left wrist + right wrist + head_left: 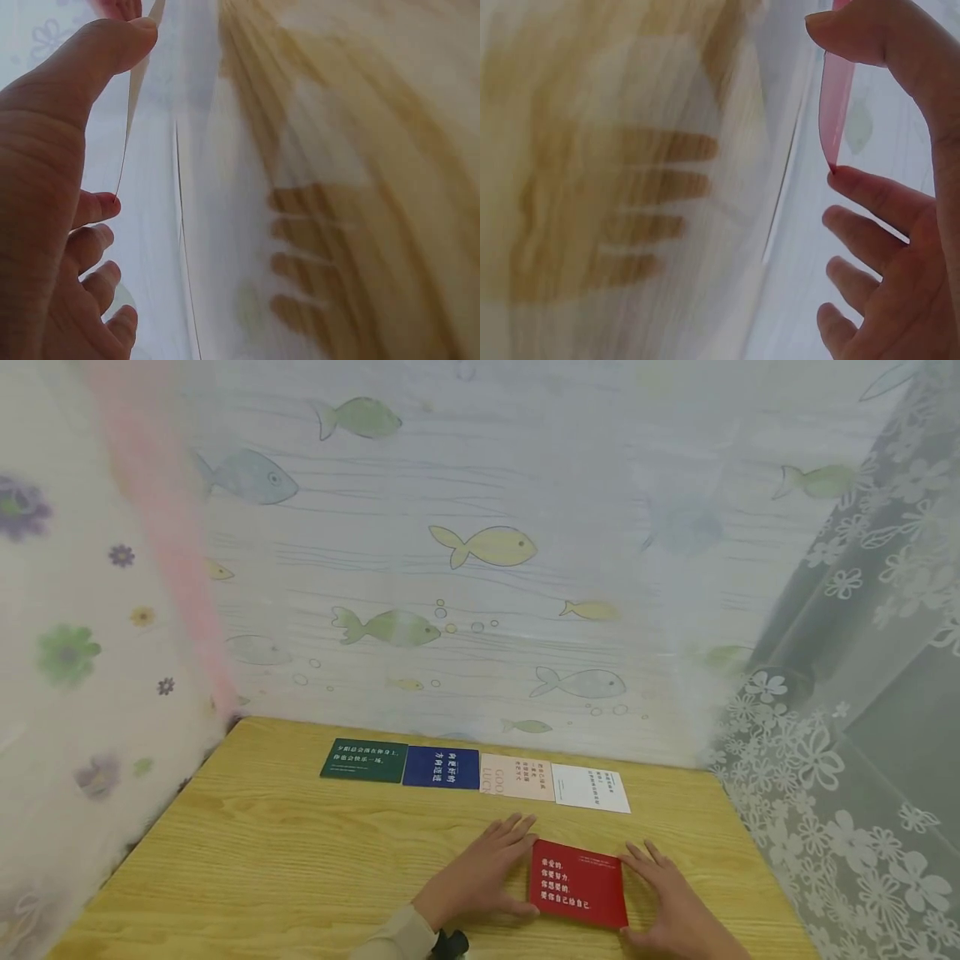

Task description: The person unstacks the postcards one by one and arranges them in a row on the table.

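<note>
A red card (577, 884) with white printed characters is held between both hands near the front right of the table. My left hand (483, 875) holds its left edge, thumb at the near corner and index finger at the far one. On the opposite edge my right hand (667, 897) does the same. In the left wrist view the card (136, 97) appears as a thin strip spanning thumb and index fingertip. The right wrist view shows the red card (835, 97) between thumb and index fingertip, the other fingers spread apart.
Behind the hands, a green card (364, 761), a navy card (441, 767), a beige card (517, 777) and a white card (592, 787) lie in a row on the wooden table (262, 852). A fish-patterned curtain (480, 585) hangs behind, with lace (840, 827) at the right.
</note>
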`<state>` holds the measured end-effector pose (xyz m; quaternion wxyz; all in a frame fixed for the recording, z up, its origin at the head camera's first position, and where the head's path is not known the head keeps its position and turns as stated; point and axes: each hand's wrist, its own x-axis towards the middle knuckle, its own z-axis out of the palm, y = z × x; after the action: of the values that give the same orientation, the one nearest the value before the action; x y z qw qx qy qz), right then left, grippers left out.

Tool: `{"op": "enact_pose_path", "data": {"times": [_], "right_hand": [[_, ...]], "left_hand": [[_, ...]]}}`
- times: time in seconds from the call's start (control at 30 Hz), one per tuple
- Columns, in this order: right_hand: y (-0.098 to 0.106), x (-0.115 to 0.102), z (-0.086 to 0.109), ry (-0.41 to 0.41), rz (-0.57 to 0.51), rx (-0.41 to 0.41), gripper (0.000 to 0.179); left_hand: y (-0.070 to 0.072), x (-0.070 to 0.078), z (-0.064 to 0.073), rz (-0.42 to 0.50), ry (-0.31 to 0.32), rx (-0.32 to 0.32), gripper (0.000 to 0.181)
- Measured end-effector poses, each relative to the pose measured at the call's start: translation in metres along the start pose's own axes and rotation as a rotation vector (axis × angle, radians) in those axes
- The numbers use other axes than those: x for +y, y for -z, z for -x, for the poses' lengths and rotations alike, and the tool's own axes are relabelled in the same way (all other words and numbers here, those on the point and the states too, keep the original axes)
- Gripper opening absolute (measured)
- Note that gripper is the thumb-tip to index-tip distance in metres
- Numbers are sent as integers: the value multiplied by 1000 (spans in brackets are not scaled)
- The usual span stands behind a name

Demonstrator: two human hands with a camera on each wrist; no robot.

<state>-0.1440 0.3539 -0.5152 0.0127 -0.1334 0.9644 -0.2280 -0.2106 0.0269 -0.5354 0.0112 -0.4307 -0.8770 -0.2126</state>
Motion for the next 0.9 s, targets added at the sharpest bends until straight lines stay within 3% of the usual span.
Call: {"op": "enact_pose_path", "data": {"times": [0.23, 0.57, 0.9], "right_hand": [[9, 14, -3, 57, 27, 73, 93], [26, 32, -13, 18, 86, 79, 92], [39, 52, -20, 2, 79, 61, 93]], "left_hand": [[-6, 2, -23, -70, -22, 28, 98], [-13, 3, -65, -168, -45, 60, 96], [-15, 6, -100, -140, 13, -6, 96]]}}
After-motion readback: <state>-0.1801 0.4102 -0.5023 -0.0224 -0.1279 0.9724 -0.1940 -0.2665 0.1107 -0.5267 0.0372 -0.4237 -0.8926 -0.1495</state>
